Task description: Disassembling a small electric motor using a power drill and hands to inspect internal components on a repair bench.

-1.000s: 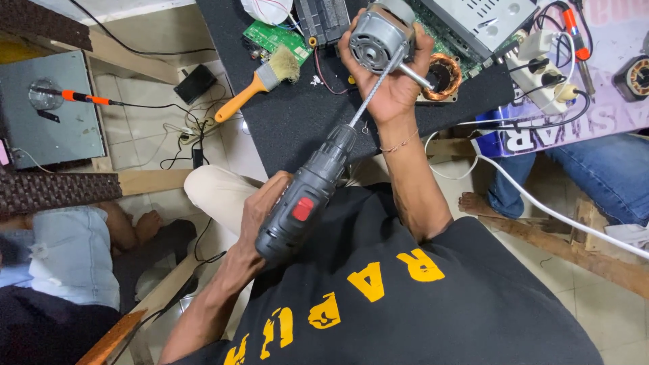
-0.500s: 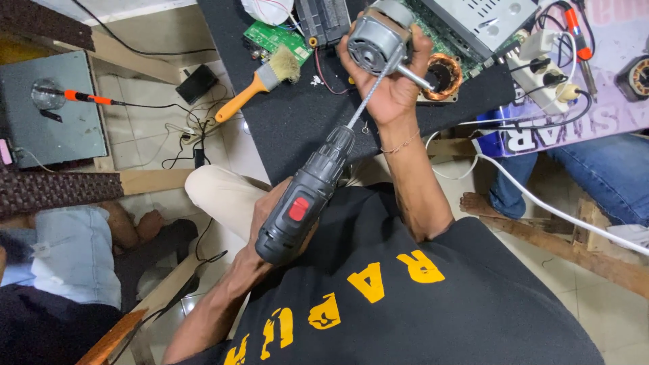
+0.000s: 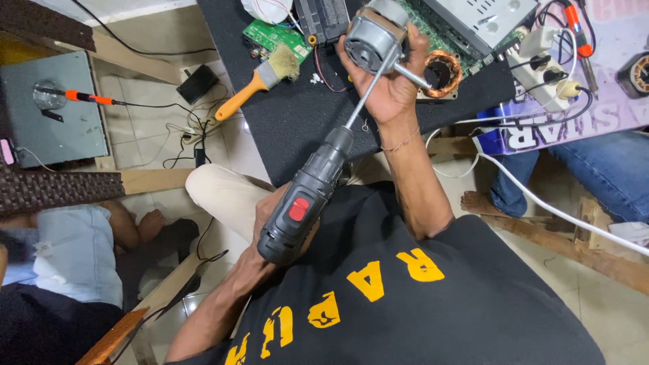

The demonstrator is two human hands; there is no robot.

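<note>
My left hand [image 3: 265, 211] grips the handle of a black cordless drill [image 3: 301, 206] with a red switch, held over my lap. Its long thin bit [image 3: 368, 94] runs up and to the right into a small grey electric motor [image 3: 370, 42]. My right hand [image 3: 395, 88] holds that motor above a black mat [image 3: 297, 128], fingers wrapped round its body, and the motor's steel shaft [image 3: 412, 76] sticks out to the right. The bit's tip meets the motor's housing.
On the mat lie an orange-handled brush [image 3: 257, 80], a green circuit board [image 3: 267, 32], a copper-wound stator [image 3: 443, 71] and a white power strip [image 3: 541, 57] with cables. An orange screwdriver [image 3: 81, 96] rests on a grey metal box [image 3: 40, 135]. Other people sit left [image 3: 67, 257] and right [image 3: 595, 169].
</note>
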